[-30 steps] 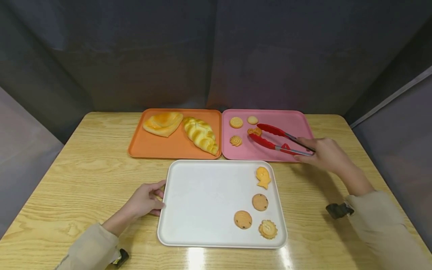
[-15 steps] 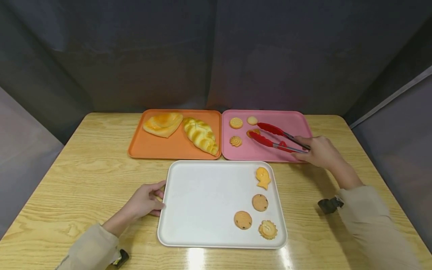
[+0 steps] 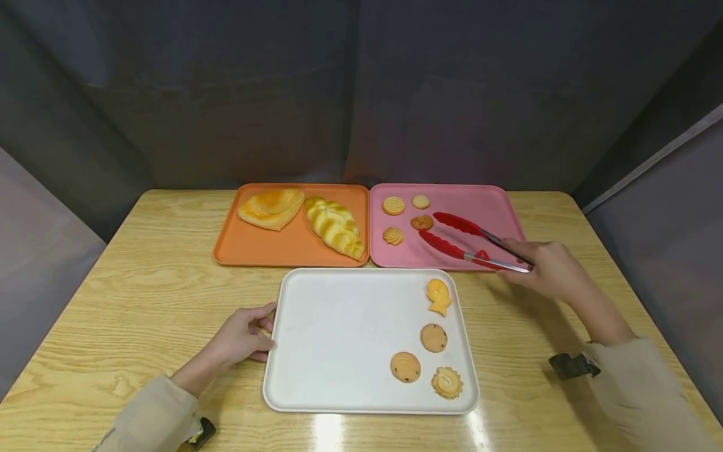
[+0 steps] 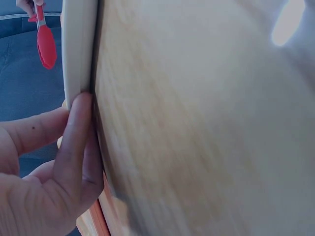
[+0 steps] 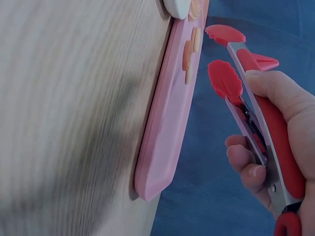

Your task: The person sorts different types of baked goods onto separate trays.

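In the head view, my right hand grips a pair of red-tipped tongs, also plain in the right wrist view. The tongs stand spread over the pink tray, with nothing between their tips. Just left of those tips lies a brown pretzel-shaped cookie. Around it on the tray are a round cookie, a small pale cookie and a swirl cookie. My left hand holds the left rim of the white tray, thumb and finger at its edge.
On the white tray's right side lie a fish-shaped cookie, two chip cookies and a scalloped cookie. The orange tray at the back bears a folded pastry and a braided bread. A dark curtain hangs behind.
The tongs shifted slightly left over the pretzel-shaped cookie, then drew back right and toward me, uncovering it. Their tips stayed spread. My left hand stayed at the white tray.
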A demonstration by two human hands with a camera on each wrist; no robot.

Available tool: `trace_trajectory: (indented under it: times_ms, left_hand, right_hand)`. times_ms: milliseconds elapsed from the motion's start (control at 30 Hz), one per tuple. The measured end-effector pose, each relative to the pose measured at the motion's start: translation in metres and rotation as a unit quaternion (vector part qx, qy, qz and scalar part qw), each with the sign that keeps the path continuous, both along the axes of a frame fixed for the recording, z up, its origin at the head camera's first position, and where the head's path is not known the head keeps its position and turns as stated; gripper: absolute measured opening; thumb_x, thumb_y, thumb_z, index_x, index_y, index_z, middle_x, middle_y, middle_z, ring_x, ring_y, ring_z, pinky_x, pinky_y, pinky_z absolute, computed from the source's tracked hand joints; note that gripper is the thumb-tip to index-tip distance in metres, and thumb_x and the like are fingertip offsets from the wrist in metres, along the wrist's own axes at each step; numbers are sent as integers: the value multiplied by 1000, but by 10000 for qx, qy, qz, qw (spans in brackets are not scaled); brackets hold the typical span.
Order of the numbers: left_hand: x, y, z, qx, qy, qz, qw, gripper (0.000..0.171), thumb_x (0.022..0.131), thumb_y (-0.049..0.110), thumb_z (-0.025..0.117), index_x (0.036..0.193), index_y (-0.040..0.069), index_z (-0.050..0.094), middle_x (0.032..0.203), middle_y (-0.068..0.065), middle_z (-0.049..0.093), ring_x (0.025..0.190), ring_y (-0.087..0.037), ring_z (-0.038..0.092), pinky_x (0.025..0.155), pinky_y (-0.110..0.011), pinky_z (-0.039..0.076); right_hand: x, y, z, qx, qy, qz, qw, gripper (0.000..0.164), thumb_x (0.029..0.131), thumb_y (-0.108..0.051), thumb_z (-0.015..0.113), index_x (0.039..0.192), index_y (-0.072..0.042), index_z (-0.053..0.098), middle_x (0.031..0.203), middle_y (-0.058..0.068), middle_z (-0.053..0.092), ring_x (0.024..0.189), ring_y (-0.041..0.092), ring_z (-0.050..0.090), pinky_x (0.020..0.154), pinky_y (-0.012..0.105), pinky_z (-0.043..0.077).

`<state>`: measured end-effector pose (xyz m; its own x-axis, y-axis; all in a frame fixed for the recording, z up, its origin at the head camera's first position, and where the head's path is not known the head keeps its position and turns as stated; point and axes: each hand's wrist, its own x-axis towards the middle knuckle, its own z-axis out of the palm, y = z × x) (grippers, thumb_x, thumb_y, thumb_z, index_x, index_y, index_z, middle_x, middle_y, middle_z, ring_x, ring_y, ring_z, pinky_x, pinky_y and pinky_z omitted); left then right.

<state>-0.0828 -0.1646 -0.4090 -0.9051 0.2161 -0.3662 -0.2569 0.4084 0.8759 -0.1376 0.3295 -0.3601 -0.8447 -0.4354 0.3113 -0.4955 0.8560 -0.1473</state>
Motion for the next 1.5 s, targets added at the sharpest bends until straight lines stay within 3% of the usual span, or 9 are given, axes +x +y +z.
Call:
trace_trajectory:
  times_ms: [133, 233, 400, 467, 700, 867, 1200, 1367, 1500]
  left_hand:
    - [0, -1, -1, 20, -8, -23, 10000, 71, 74, -17, 59, 138, -8, 30, 89, -14, 45, 60, -16, 52, 52, -35, 56]
    - [-1, -1, -1, 15, -26, -15, 10000, 71, 74, -17, 60, 138, -7, 30, 89, -14, 46, 61, -17, 51, 52, -35, 56]
    - [-1, -1, -1, -6, -39, -29, 10000, 72, 74, -16, 60, 138, -7, 30, 90, -14, 46, 63, -18, 51, 52, -35, 56]
    - [-1, -1, -1, -4, -42, -31, 10000, 71, 74, -16, 60, 138, -7, 30, 89, -14, 46, 63, -18, 52, 52, -35, 56]
    - [0, 0, 2, 8, 10, -100, 9999, 69, 74, -16, 58, 137, -8, 31, 88, -14, 45, 64, -18, 53, 53, -35, 56]
    - [1, 0, 4, 21, 2, -67, 10000, 70, 74, -16, 58, 137, -8, 31, 88, -14, 45, 64, -17, 53, 53, -35, 56]
    - [0, 0, 3, -13, -49, -60, 10000, 71, 74, -16, 60, 138, -7, 31, 89, -14, 45, 64, -18, 51, 53, -34, 56]
    - [-1, 0, 1, -23, -48, -50, 10000, 71, 73, -15, 60, 138, -7, 31, 90, -13, 45, 64, -18, 52, 54, -35, 56]
    - [-1, 0, 0, -28, -37, -62, 10000, 71, 73, -16, 60, 138, -7, 31, 89, -13, 45, 63, -18, 52, 54, -35, 56]
  right_hand:
    - [13, 3, 2, -44, 199, 241, 9995, 56, 58, -16, 82, 107, 4, 63, 70, 11, 61, 51, 13, 41, 43, 25, 34]
    - [22, 5, 3, -106, 334, 446, 9984, 54, 65, -30, 80, 105, 3, 64, 65, 4, 57, 51, 9, 36, 42, 21, 29]
    - [35, 7, 5, -252, 578, 646, 9959, 67, 79, -61, 54, 101, 1, 66, 57, -9, 39, 50, 3, 28, 43, 18, 23]
    - [40, 8, 7, -298, 606, 641, 9957, 67, 79, -62, 51, 101, -1, 66, 57, -11, 31, 50, 2, 26, 42, 17, 22]
    - [59, 8, 10, -297, 683, 704, 9947, 67, 80, -63, 47, 102, -3, 67, 58, -13, 31, 50, 0, 25, 44, 13, 20]
    - [71, 8, 10, -227, 705, 772, 9943, 63, 79, -60, 53, 101, -2, 66, 63, -11, 49, 53, -1, 30, 46, 12, 23]
    - [92, 6, 6, -159, 407, 796, 9959, 54, 74, -50, 67, 102, -3, 66, 64, -16, 40, 53, -3, 29, 45, 10, 24]
    - [99, 5, 5, 73, 162, 720, 9972, 54, 61, -31, 82, 105, -4, 64, 67, -14, 50, 54, -4, 35, 43, 15, 31]
    - [99, 2, 5, 248, 105, 708, 9971, 59, 51, -19, 84, 104, -3, 64, 67, -11, 54, 53, -4, 39, 41, 18, 35]
